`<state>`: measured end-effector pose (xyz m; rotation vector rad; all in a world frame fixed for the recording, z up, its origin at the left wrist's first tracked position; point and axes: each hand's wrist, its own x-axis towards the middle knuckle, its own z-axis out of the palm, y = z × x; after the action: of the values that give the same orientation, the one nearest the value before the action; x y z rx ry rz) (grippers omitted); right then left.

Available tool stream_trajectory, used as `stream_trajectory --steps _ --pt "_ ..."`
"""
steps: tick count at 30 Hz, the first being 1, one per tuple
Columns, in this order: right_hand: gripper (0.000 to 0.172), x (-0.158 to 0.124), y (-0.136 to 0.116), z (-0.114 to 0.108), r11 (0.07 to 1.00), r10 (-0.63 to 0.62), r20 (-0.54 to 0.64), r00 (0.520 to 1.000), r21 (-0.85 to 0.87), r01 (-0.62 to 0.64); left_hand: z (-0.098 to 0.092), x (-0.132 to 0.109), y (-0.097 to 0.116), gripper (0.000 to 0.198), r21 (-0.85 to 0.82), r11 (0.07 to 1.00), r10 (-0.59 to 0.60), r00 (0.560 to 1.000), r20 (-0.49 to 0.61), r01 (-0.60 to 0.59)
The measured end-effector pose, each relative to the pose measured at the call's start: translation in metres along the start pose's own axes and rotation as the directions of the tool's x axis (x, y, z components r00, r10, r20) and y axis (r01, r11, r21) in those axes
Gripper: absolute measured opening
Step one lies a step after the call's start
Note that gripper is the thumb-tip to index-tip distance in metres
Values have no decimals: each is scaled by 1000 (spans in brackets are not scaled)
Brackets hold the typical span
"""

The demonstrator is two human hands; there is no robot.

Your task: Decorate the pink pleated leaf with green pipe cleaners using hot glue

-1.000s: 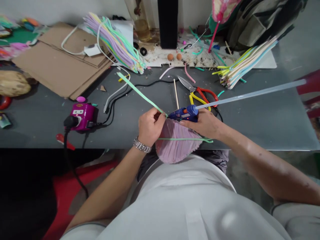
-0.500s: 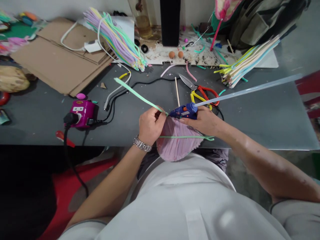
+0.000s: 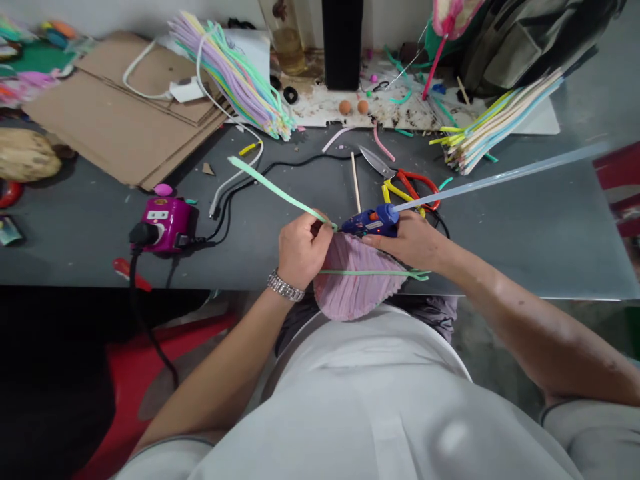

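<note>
glossy plastic glue gun (image 3: 369,224), smooth translucent glue stick (image 3: 500,179), matt pleated lilac paper (image 3: 353,287).

Soft, even light is falling across the gray table (image 3: 520,247), seemingly from overhead, and a pale glare is spreading over its right end. A white shirt (image 3: 350,393) is catching a bright sheen near the bottom edge, while the floor (image 3: 50,400) is sinking into deep shadow at lower left. The glue stick (image 3: 500,179) is blurring toward its far tip. The wide lens is bending the table's front edge and stretching the right arm (image 3: 525,333) toward the frame's border, and fine detail is looking slightly soft throughout.
</note>
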<state>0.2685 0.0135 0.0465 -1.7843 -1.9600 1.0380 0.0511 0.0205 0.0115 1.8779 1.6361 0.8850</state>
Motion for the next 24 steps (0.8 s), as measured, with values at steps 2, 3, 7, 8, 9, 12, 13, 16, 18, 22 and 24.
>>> stream_trajectory --steps 2,3,7,8,9,12,13,16,18,22,24 --pt "30 -1 -1 -1 1000 8 -1 1000 -8 -8 0 0 0 18 6 1000 -2 1000 2 2" --pt "30 -2 -1 -1 1000 8 -4 1000 -10 -8 0 0 0 18 7 1000 -2 1000 4 2" --pt "28 -3 2 -2 999 -32 -10 999 -2 32 0 0 0 18 8 1000 1 1000 4 -1" --pt "27 -4 2 -3 999 -45 -10 999 3 45 0 0 0 18 10 1000 3 1000 1 -3" --pt "26 -4 3 -3 999 -51 -11 999 4 51 0 0 -1 18 14 1000 6 1000 -2 -6" --pt "26 -3 3 -2 999 -37 -21 999 -14 37 1 0 -1 17 25 1000 10 1000 -3 -9" --pt "27 -3 3 -2 999 -32 -26 999 -22 31 1 0 -1 17 30 1000 8 1000 -2 -8" --pt "27 -2 3 -2 999 -40 -31 999 -32 39 0 0 -1 17 36 999 -3 1000 2 3" --pt "28 -2 3 -3 999 -35 -26 999 -33 34 0 0 0 17 34 999 -7 1000 5 7" --pt "29 -4 4 -5 999 10 -7 1000 -30 -11 0 -1 -1 18 29 1000 -8 1000 14 8" --pt "32 -6 4 -7 999 15 -10 1000 -30 -16 0 0 -1 18 26 1000 -8 1000 16 7"
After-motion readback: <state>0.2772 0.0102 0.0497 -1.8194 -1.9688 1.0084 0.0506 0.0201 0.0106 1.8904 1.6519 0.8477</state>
